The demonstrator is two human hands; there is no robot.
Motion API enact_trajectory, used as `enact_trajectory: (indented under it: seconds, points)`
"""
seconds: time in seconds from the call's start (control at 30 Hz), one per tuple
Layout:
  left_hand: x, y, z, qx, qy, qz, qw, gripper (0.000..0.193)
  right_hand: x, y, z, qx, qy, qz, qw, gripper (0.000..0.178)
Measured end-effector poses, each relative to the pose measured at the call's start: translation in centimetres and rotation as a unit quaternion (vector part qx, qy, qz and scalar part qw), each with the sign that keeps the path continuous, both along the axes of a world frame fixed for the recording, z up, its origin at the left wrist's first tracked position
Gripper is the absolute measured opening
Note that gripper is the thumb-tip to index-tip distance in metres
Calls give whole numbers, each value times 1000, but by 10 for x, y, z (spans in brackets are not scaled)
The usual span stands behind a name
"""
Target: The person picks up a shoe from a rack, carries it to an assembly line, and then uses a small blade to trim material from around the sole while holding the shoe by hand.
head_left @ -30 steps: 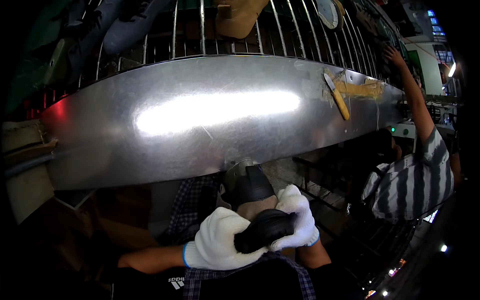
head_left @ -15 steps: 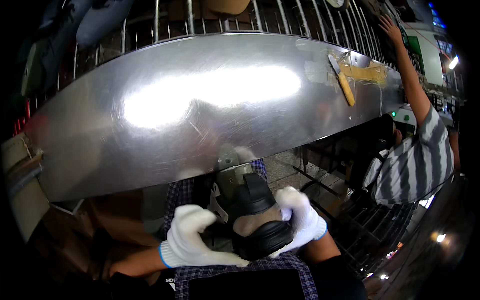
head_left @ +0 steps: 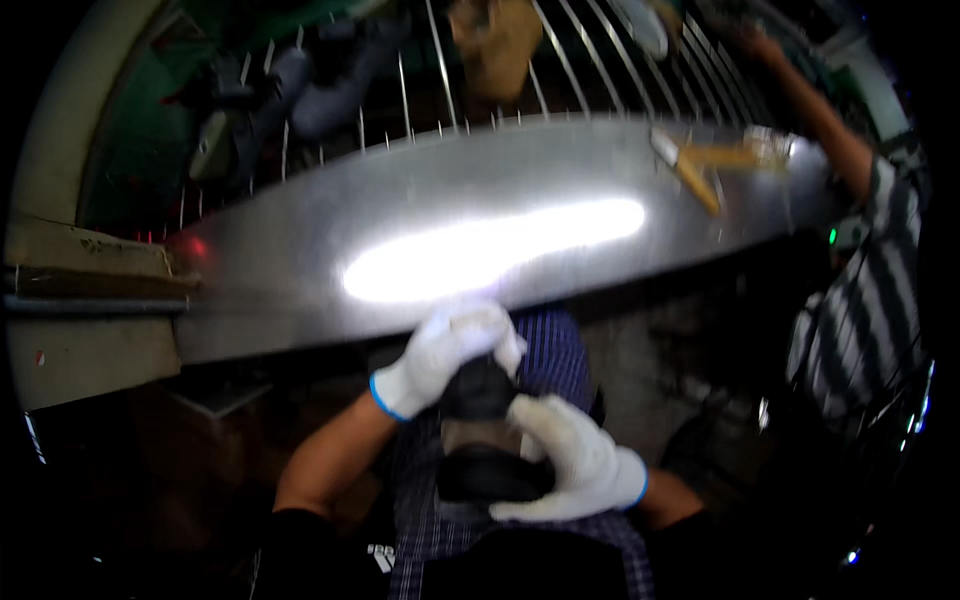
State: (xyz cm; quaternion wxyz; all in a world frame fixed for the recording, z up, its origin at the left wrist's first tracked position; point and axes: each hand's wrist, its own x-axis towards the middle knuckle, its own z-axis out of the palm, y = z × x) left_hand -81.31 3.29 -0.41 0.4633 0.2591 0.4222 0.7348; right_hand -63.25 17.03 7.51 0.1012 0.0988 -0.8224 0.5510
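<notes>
A black shoe [head_left: 482, 388] with a beige section rests against the checked apron at my lap, below the edge of the metal table; motion blur softens its details. My left hand [head_left: 452, 348], in a white knitted glove with a blue cuff, curls its fingers over the shoe's far end. On the shoe's right side, my right hand [head_left: 572, 458], gloved the same way, wraps its thumb and fingers around the near part. Both hands cover much of the shoe.
The shiny metal table [head_left: 270, 300] spans the view, with a yellow-handled knife [head_left: 697, 182] at its right. Behind it, metal bars [head_left: 440, 60] carry grey shoes [head_left: 335, 100] and a brown item [head_left: 497, 50]. A striped-shirted person [head_left: 865, 290] reaches toward the bars. A beige structure [head_left: 95, 350] stands left.
My left hand has moved up from the shoe's left side to its far end. My right hand has come lower along the shoe. The whole view has shifted and blurred.
</notes>
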Motion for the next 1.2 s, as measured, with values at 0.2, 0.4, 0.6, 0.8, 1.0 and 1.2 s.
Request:
enact_trajectory:
  seconds: [0.2,0.4,0.6,0.8,1.0,1.2]
  points:
    - [20,-16,16,16,9,-29,999,36,26,-26,-6,-89,20,15,996,92]
    - [22,-16,27,18,11,-56,998,31,30,-20,11,-68,-14,46,997,86]
    - [25,-7,34,-4,24,-44,999,34,16,13,31,65,-124,126,982,100]
    - [10,-26,83,177,47,75,980,38,-25,5,88,94,-28,207,973,88]
    - [14,-61,178,365,296,415,779,58,-75,35,138,185,285,132,931,91]
    - [24,-49,103,-3,614,391,685,10,-86,87,44,-79,-210,-68,972,73]
